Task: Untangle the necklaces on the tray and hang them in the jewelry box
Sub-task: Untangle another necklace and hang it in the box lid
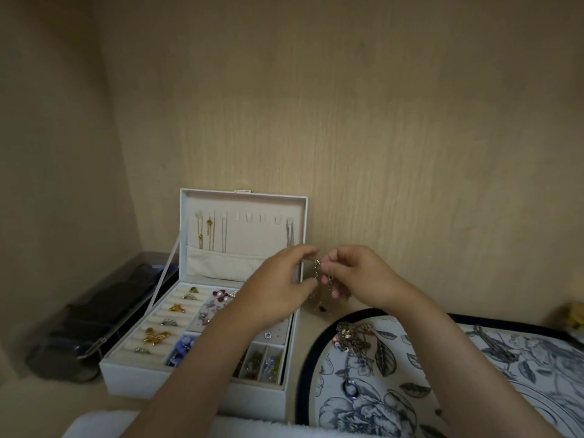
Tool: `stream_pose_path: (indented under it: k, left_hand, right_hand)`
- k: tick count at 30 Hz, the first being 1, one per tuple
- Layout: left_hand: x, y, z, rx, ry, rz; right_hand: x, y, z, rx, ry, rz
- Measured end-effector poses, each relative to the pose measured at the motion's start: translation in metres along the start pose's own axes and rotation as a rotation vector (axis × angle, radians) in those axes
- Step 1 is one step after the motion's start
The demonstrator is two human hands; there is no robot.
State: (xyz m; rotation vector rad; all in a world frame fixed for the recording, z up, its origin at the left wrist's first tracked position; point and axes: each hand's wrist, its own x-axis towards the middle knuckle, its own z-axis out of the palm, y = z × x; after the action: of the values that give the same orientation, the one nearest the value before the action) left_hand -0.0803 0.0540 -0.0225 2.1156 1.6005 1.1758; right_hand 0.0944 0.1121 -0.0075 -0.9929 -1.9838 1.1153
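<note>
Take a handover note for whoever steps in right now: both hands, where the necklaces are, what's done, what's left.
Left hand and right hand: fingers of both pinch one chain, held up in front of the box lid.
Done: gold necklaces hang from the lid's left hooks, and a silver one hangs at the far right.
Left: hang this chain on a free middle hook, then untangle the clump and the other chains on the tray.

Dark plastic case (94, 314) left; yellow object (576, 316) right.
</note>
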Motion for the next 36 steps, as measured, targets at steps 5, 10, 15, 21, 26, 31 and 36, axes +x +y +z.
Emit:
stream_pose_path:
  k: [5, 10, 15, 21, 26, 31, 36]
  left_hand:
    - [0.003, 0.0, 0.01, -0.327, -0.12, -0.132]
    - [0.005, -0.003, 0.004, -0.358, -0.141, -0.221]
    - [0.008, -0.007, -0.009, -0.331, -0.058, -0.229]
    - [0.01, -0.003, -0.02, -0.201, 0.039, -0.128]
    - [0.008, -0.009, -0.032, -0.207, 0.022, -0.134]
    - [0.007, -0.03, -0.043, 0.063, 0.109, -0.106]
    - [0.006, -0.037, -0.035, 0.375, 0.073, -0.029]
  right_hand:
    - [0.002, -0.013, 0.006, 0.285, 0.047, -0.067]
    - [0.001, -0.011, 0.008, 0.301, 0.127, -0.081]
    - [-0.002, -0.009, 0.009, 0.106, 0.076, 0.012]
    - [0.0, -0.012, 0.03, 0.002, -0.027, -0.037]
    - [0.004, -0.014, 0.038, 0.007, 0.11, 0.012]
    - [0.016, -0.033, 0.034, 0.058, 0.211, -0.013]
    - [0.038, -0.056, 0.036, -0.138, 0.296, -0.05]
